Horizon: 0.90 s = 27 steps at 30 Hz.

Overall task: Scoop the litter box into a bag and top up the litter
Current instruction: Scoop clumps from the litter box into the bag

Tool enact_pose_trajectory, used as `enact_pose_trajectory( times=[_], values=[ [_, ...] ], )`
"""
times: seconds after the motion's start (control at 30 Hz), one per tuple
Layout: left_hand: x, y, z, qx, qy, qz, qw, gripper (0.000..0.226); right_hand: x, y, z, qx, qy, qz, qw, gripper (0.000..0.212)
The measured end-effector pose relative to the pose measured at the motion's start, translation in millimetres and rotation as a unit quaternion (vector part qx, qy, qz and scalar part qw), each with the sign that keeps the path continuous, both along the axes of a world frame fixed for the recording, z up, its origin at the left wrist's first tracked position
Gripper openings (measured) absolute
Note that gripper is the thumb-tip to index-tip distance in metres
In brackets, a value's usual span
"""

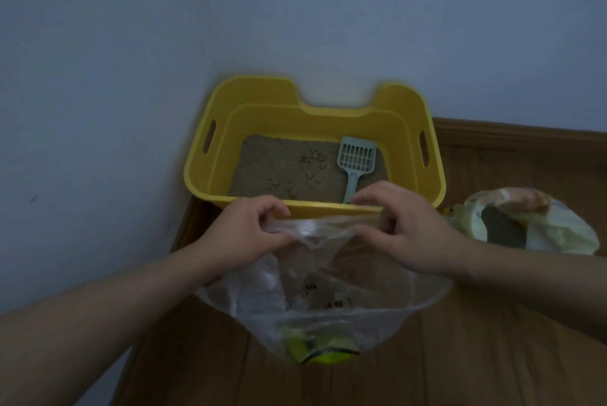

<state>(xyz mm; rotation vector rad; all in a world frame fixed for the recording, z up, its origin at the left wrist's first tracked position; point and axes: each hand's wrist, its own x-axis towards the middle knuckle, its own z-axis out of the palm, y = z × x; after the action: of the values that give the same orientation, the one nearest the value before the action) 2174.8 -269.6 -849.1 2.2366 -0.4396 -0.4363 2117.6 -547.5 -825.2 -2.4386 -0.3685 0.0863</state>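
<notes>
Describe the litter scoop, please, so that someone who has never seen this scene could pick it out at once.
Find the yellow litter box in the corner where the wooden floor meets the pale wall. On the right side of its brown litter lies the scoop, handle toward the near rim. It alone is pale grey-blue plastic with a slotted head.

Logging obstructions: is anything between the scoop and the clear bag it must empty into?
Only the litter box's near wall separates the scoop from the clear bag, pinched by the left hand and right hand.
</notes>
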Motion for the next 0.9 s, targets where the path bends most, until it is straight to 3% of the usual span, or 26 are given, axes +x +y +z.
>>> enact_pose_trajectory(
  times=[0.23, 0.5, 0.77, 0.9],
  values=[
    [8.9, 0.8, 3.0, -0.038, -0.040, 0.051, 0.997, 0.032, 62.2, 4.7, -2.9, -0.018, -0.013, -0.071, 0.997, 0.038],
    [21.9, -9.6, 9.0, -0.086, -0.037, 0.060, 0.994, 0.037, 101.1, 7.4, -30.5, -0.080, 0.079, -0.097, 0.989, 0.037],
    [28.5, -4.0, 8.0, -0.104, -0.041, 0.071, 0.991, 0.033, 144.8, 18.3, -67.8, -0.259, 0.224, -0.101, 0.934, 0.042],
    [31.2, -2.1, 4.7, -0.118, -0.054, 0.090, 0.987, 0.033, 157.0, 12.9, -83.1, -0.291, 0.260, -0.097, 0.916, 0.034]
  ],
)
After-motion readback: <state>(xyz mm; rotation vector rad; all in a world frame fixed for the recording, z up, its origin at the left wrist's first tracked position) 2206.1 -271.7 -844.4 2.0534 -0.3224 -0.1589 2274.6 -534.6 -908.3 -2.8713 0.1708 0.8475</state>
